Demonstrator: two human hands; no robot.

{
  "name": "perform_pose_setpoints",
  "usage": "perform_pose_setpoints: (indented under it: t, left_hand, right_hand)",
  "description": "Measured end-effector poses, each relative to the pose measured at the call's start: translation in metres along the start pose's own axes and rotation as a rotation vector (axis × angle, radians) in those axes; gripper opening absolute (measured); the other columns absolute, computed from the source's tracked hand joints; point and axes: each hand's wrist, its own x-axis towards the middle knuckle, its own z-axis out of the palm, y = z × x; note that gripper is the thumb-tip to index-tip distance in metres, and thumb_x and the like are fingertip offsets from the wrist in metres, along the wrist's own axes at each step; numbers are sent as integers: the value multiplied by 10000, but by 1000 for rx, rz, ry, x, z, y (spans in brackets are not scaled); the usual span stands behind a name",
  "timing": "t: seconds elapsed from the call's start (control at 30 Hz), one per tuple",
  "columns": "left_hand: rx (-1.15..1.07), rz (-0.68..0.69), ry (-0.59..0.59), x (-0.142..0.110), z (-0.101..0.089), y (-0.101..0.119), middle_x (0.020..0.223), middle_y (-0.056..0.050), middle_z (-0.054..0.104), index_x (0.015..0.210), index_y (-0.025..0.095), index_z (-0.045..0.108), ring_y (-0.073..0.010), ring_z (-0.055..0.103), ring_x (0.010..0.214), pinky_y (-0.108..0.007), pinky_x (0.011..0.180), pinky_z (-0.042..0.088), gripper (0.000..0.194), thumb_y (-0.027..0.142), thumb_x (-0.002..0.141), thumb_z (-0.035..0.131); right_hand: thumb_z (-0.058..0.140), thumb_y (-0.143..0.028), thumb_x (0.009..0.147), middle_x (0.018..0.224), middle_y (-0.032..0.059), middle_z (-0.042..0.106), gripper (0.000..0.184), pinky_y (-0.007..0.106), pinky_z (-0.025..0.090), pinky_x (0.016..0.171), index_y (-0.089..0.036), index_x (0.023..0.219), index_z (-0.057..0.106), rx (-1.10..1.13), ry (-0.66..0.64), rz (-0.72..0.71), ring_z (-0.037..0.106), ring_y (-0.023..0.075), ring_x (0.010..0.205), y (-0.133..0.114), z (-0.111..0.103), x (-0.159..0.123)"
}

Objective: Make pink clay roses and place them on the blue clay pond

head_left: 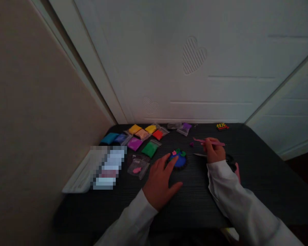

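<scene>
On the grooved tabletop (195, 205) sits a blue disc (181, 161) with a bumpy dark rim (180, 168). At its seven o'clock, the left hand (160, 182) spreads open, gripping nothing; toward two o'clock, the right hand (214, 150) pinches a slim, pronged pink tool (220, 144).

Dark bench (190, 208), fine lines across the top. Back left holds filled bags, incl. 1 green bag (149, 149), 1 magenta bag (135, 144), 1 red bag (158, 134). 1 purple bag (186, 127) lies at back edge. Mid: 1 dark-rimmed blue disc (180, 162). Right of it: 1 small purple bit (191, 144), scissors (200, 154), partly hidden. Back right: 1 yellow-and-red piece (222, 126).
</scene>
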Motion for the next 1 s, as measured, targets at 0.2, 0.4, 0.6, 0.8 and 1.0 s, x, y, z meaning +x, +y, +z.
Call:
perform_pose_setpoints:
  t: [0.2,0.4,0.6,0.8,1.0]
  left_hand:
    - [18,-147,171,-31,24,-27,1092,-95,480,1186,196,433,-230,444,1023,-422,893,361,463,346,749,474]
    - [-23,-104,170,-21,27,-27,916,-72,555,969,203,601,-209,514,889,-385,810,414,289,340,765,449]
    - [-46,-85,193,-18,26,-25,832,-48,606,811,195,620,-176,551,832,-343,786,438,221,281,778,419]
    - [-57,-111,208,-20,26,-26,828,-47,615,794,186,596,-179,554,814,-344,781,434,202,293,756,429]
    - [-97,-165,209,-21,25,-29,821,-36,631,882,187,582,-165,576,750,-316,693,464,233,293,745,426]
  right_hand:
    - [533,-408,705,635,18,615,272,299,429,575,-173,825,596,-134,10,-107,576,159,599,-13,-44,-49]
    - [416,-304,794,868,52,636,232,298,471,714,-192,911,582,-465,-302,-333,597,156,794,7,-80,-89]
    - [432,-234,764,858,53,635,224,311,462,746,-198,892,613,-546,-413,-429,575,170,818,12,-75,-83]
    - [469,-241,734,972,88,610,262,387,413,800,-200,944,621,-660,-394,-443,535,223,874,15,-71,-85]
    - [478,-250,732,952,78,612,242,368,419,798,-210,923,621,-656,-357,-420,540,211,884,16,-73,-85]
